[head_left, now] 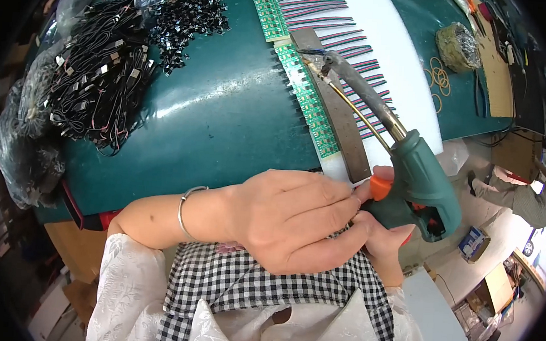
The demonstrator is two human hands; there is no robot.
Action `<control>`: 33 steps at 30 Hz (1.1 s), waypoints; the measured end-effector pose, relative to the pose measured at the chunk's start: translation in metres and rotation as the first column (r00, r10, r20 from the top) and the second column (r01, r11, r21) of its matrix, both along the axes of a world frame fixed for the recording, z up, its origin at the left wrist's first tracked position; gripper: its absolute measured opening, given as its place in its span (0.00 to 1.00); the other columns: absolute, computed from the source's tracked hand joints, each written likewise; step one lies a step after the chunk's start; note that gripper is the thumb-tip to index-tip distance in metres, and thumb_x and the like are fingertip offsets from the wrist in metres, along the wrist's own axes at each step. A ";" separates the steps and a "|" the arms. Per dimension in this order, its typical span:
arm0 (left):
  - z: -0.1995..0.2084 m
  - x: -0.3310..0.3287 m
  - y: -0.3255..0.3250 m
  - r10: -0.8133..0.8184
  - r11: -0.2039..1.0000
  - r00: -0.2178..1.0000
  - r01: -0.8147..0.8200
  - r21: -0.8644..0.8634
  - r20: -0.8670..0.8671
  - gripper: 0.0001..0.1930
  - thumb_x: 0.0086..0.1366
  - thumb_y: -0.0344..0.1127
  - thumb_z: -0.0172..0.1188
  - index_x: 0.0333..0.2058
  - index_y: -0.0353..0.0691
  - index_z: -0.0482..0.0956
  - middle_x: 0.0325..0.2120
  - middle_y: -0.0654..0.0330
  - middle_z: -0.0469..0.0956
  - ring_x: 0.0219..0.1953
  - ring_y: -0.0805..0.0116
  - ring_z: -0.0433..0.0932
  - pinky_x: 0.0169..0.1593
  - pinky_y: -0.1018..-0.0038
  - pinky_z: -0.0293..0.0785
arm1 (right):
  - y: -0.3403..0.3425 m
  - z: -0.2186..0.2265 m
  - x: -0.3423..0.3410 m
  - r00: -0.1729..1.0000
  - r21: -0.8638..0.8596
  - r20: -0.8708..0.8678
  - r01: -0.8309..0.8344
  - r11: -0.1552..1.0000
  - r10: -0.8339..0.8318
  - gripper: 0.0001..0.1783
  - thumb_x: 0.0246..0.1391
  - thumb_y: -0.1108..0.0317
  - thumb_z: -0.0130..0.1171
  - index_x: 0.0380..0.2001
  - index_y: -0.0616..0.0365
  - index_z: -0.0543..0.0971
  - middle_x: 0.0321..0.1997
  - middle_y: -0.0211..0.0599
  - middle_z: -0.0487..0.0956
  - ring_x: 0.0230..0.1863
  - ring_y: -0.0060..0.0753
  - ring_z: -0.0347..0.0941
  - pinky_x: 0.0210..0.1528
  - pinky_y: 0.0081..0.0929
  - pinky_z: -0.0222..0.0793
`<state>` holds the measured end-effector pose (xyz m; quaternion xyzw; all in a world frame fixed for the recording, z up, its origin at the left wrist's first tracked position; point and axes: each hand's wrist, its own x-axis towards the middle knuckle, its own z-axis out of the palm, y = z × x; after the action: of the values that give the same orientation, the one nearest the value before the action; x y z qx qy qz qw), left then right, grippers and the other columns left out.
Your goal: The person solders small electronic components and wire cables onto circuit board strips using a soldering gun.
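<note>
My right hand is wrapped round the handle of a green soldering gun with an orange trigger and a brass side tube. Its metal barrel slants up and left, the tip over a brown bar. My left hand reaches across with its fingers closed, touching my right hand beside the gun. What the left fingertips pinch, if anything, is hidden. Under the bar's left edge runs a strip of green circuit boards. Behind it lies another strip of boards, with bundled coloured wires spread on a white sheet.
Black cables are heaped on the green table at the left, beside a pile of small black parts. Plastic bags hang over the left edge. At the right are a tape-like roll and rubber bands.
</note>
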<state>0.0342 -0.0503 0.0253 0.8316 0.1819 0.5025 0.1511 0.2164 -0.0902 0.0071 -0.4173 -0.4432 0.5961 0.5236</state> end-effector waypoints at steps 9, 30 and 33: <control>-0.007 0.001 0.001 -0.064 0.988 0.997 0.071 0.135 -0.051 0.08 0.45 0.27 0.57 0.26 0.31 0.75 0.23 0.51 0.76 0.25 0.61 0.77 0.28 0.74 0.77 | 0.003 -0.002 0.007 0.994 0.031 0.023 -0.105 0.994 0.104 0.32 0.41 0.83 0.62 0.52 0.69 0.64 0.34 0.42 0.77 0.33 0.28 0.74 0.36 0.21 0.71; -0.006 -0.011 0.000 -0.181 0.530 0.969 -0.049 -0.847 -0.169 0.05 0.51 0.24 0.61 0.30 0.34 0.81 0.23 0.53 0.79 0.23 0.60 0.79 0.27 0.73 0.74 | 0.001 -0.017 0.022 0.658 0.136 0.736 -0.374 0.917 0.159 0.27 0.46 0.81 0.59 0.52 0.67 0.65 0.30 0.37 0.77 0.33 0.25 0.73 0.39 0.22 0.69; -0.012 -0.010 -0.003 -0.155 0.529 0.978 -0.035 -0.848 -0.137 0.06 0.52 0.24 0.62 0.30 0.34 0.81 0.24 0.53 0.80 0.24 0.62 0.80 0.28 0.74 0.75 | -0.002 -0.017 0.019 0.674 0.102 0.719 -0.343 0.934 0.169 0.28 0.47 0.80 0.58 0.53 0.66 0.64 0.30 0.36 0.76 0.33 0.25 0.73 0.39 0.21 0.68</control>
<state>0.0245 -0.0531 0.0138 0.7049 0.3873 0.2618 0.5335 0.2349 -0.0925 -0.0101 -0.4814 -0.7279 0.4059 0.2713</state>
